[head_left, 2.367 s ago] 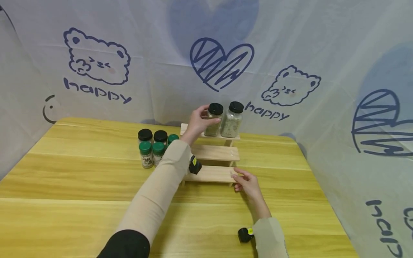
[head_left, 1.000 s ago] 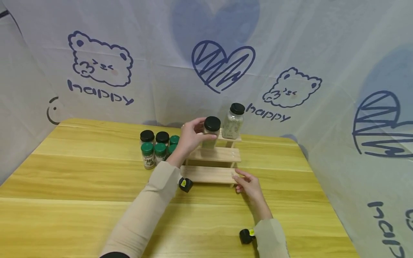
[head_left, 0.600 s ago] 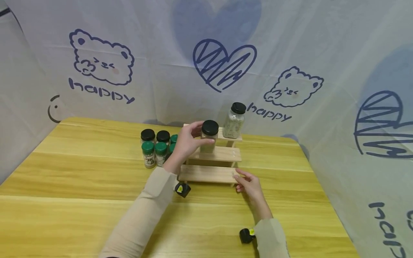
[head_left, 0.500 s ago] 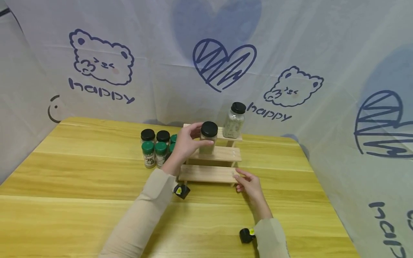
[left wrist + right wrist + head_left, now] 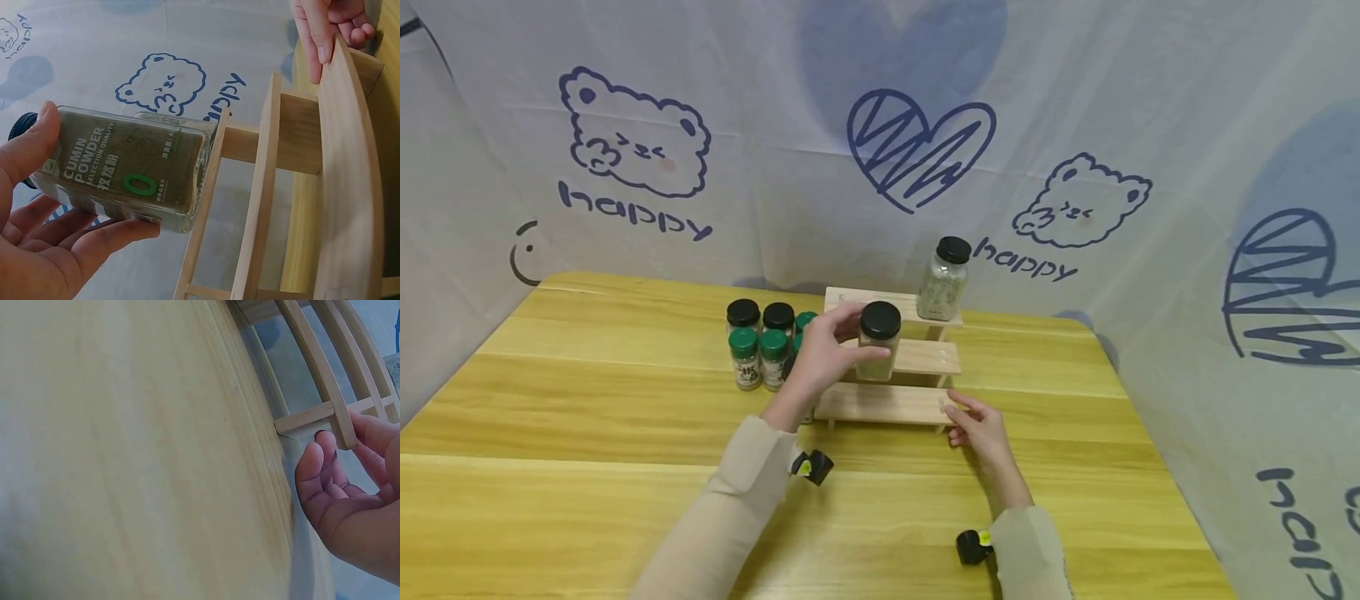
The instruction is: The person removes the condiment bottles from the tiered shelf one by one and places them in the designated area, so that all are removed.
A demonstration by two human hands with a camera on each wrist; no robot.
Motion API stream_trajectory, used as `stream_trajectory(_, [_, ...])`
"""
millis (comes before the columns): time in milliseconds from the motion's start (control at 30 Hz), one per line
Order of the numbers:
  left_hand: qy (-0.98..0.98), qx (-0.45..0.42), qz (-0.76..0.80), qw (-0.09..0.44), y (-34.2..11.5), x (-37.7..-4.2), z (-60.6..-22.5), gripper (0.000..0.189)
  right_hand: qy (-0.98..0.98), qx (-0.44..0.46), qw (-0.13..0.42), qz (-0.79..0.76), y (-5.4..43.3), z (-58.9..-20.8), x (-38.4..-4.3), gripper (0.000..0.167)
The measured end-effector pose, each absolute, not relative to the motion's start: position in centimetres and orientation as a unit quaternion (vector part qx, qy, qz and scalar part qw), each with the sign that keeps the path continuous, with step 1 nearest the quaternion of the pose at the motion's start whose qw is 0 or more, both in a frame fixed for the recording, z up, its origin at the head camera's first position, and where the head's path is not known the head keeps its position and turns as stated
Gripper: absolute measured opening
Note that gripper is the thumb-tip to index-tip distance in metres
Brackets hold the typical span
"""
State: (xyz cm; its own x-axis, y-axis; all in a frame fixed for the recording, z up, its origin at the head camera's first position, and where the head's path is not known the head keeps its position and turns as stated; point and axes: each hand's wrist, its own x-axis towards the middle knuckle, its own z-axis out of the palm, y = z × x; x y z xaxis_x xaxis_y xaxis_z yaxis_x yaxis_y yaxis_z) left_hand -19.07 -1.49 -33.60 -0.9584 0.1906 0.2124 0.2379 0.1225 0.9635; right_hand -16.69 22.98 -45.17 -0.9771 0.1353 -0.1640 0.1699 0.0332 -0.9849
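Note:
My left hand (image 5: 823, 354) grips a glass spice jar with a black lid (image 5: 880, 320), thumb on one side and fingers on the other. In the left wrist view its label reads cumin powder on the jar (image 5: 131, 162). The jar overlaps the middle step of a three-step wooden rack (image 5: 887, 404) in the head view. My right hand (image 5: 985, 433) pinches the right end of the lowest step, thumb and fingers on either side of the board in the right wrist view. A second black-lidded jar (image 5: 942, 290) with pale green contents stands upright on the top step's right end.
Left of the rack, several smaller jars (image 5: 745, 367) with green and black lids stand in a group on the wooden table (image 5: 587, 400), some partly behind my left hand. A printed cloth (image 5: 775, 183) hangs behind the table.
My left hand has lifted the cumin powder jar off the top step and brought it forward, down and slightly left. My right hand keeps its place on the rack.

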Motion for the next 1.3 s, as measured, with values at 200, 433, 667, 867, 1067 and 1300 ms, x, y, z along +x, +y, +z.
stream_trajectory(200, [-0.746,-0.143,-0.65,0.015,-2.1,-18.4,-34.1,0.058,0.715,0.109,0.015,-0.69,22.9,-45.1,-16.7,0.035])
stream_trajectory(433, [-0.742,-0.141,-0.655,0.02,-2.6,-17.5,-34.5,0.056,0.716,0.111,0.013,-0.69,22.9,-45.2,-16.7,0.035])
stream_trajectory(667, [-0.744,-0.125,-0.656,0.014,-3.2,-16.5,-34.7,0.059,0.717,0.112,0.013,-0.688,22.8,-45.1,-16.7,0.035])
stream_trajectory(867, [-0.739,-0.134,-0.66,0.019,-3.8,-15.9,-35.2,0.057,0.719,0.113,0.011,-0.686,22.8,-45.1,-16.6,0.035])
stream_trajectory(1067, [-0.727,-0.157,-0.668,0.028,-4.2,-15.4,-35.7,0.055,0.72,0.115,0.012,-0.685,22.8,-45.1,-16.6,0.035])
stream_trajectory(1300, [-0.722,-0.156,-0.674,0.021,-4.6,-15.0,-36.2,0.058,0.716,0.119,0.015,-0.688,22.7,-45.0,-16.6,0.036])
